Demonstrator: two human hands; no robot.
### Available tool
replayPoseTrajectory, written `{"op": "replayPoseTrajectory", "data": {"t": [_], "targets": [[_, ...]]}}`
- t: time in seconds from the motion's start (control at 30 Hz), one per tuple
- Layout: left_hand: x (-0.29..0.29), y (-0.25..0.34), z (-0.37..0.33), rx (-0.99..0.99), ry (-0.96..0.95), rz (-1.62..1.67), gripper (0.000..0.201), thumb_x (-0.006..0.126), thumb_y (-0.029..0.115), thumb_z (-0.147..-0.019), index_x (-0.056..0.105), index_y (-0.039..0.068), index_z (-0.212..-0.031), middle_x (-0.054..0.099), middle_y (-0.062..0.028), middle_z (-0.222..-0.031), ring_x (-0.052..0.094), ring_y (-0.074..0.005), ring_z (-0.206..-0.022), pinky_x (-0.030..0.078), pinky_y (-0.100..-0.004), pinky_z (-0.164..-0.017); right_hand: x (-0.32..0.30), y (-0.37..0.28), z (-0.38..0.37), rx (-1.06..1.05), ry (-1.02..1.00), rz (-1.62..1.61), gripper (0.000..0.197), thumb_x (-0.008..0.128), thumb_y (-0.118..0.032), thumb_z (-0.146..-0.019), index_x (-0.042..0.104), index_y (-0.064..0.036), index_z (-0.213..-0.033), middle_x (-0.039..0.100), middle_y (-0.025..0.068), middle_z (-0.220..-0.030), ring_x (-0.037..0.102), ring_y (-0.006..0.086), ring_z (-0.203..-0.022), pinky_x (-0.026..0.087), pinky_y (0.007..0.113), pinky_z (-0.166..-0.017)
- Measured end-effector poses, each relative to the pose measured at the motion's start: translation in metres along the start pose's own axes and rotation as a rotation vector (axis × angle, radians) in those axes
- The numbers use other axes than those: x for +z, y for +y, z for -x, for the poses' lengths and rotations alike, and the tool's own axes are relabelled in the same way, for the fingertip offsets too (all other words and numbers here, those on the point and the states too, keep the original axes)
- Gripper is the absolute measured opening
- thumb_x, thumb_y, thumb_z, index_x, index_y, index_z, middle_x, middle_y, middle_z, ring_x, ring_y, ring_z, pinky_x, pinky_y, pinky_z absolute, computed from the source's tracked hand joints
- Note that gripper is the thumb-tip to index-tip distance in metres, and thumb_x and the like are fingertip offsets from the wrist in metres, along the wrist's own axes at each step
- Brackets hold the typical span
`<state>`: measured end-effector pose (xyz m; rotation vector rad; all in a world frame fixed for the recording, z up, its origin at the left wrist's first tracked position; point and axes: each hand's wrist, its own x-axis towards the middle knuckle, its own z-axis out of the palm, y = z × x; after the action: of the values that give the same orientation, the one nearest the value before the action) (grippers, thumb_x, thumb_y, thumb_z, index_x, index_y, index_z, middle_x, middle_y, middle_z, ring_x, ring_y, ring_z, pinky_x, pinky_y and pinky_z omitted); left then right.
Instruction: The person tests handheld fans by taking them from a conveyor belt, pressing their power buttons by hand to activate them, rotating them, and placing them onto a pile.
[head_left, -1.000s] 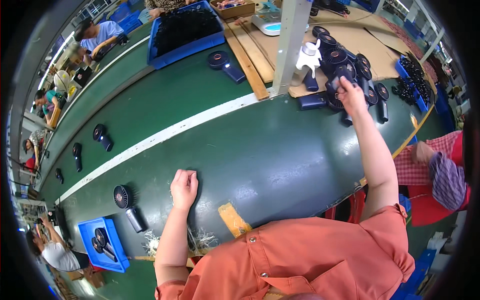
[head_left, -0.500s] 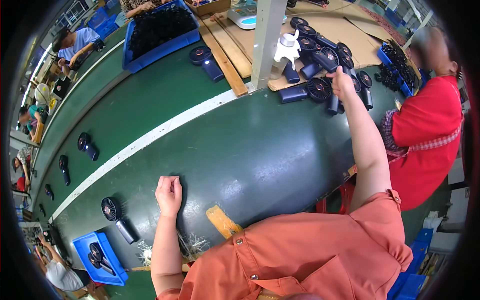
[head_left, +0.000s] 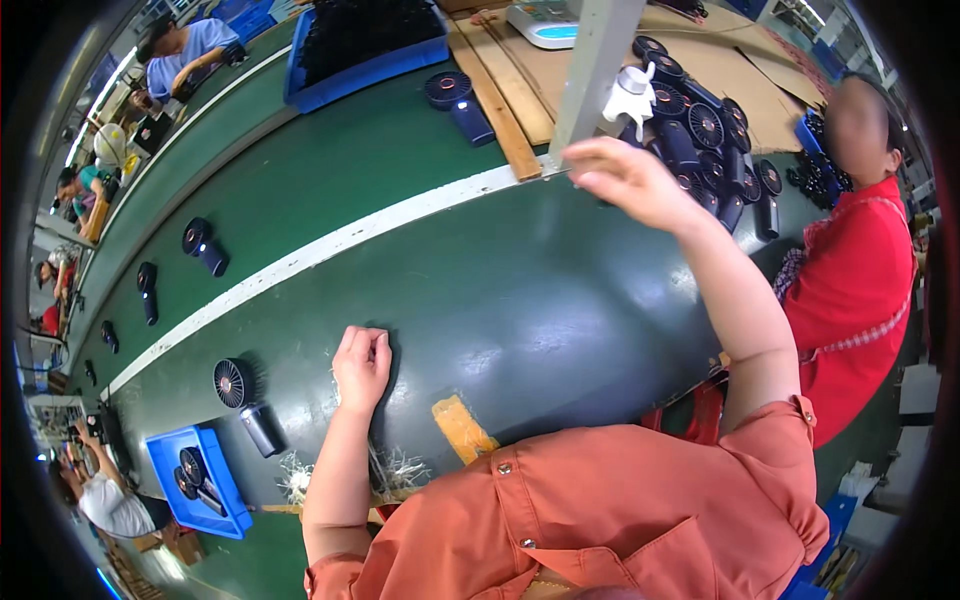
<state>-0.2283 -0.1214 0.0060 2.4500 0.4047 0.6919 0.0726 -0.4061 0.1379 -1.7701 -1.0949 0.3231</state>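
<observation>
My left hand (head_left: 362, 368) rests on the green work surface (head_left: 480, 290) with its fingers curled closed and nothing showing in them. To its left lies a dark blue handheld fan (head_left: 262, 430), head toward the far side. My right hand (head_left: 635, 182) is over the far part of the surface, fingers stretched out to the left and holding nothing visible. Just beyond and right of it is a heap of dark handheld fans (head_left: 705, 128), some stacked on others. The hand hides part of that heap. A white propeller-shaped piece (head_left: 630, 95) stands at the heap's left edge.
A blue tray (head_left: 232, 495) with a few fans sits at the left. Past the white strip (head_left: 300, 265), several fans lie along the green belt (head_left: 340, 165). A grey post (head_left: 595, 75) rises near my right hand. A person in red (head_left: 855, 290) is at the right.
My right hand has left the fan heap and moved left, its fingers now stretched out. My left hand stays curled on the surface. The whole view has shifted slightly.
</observation>
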Motion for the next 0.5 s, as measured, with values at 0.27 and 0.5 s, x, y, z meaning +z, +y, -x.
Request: {"op": "replayPoseTrajectory", "data": {"t": [0.27,0.5], "targets": [[-0.006,0.001,-0.003,-0.036,0.028,0.011,0.003,0.064,0.004,-0.078,0.062,0.005,-0.077,0.056,-0.0069,-0.071,0.055,-0.0187,-0.053,0.045,-0.0298,-0.049,0.078,0.055,-0.139,-0.004,-0.168,0.796,0.04,0.058,-0.026,-0.086,0.055,-0.0138,-0.124,0.049,0.02,-0.13,0.043,0.0346,-0.122,0.035,0.041,-0.103],[-0.013,-0.005,0.0,0.003,0.016,0.013,0.005,0.064,0.012,-0.079,0.062,0.008,-0.076,0.057,-0.0073,-0.074,0.059,-0.0271,-0.065,0.049,-0.0367,-0.057,0.118,0.126,-0.188,0.184,0.052,1.159,0.047,0.058,-0.036,-0.086,0.052,-0.0007,-0.116,0.055,0.0146,-0.119,0.049,0.0304,-0.114,0.04,0.043,-0.093]]}}
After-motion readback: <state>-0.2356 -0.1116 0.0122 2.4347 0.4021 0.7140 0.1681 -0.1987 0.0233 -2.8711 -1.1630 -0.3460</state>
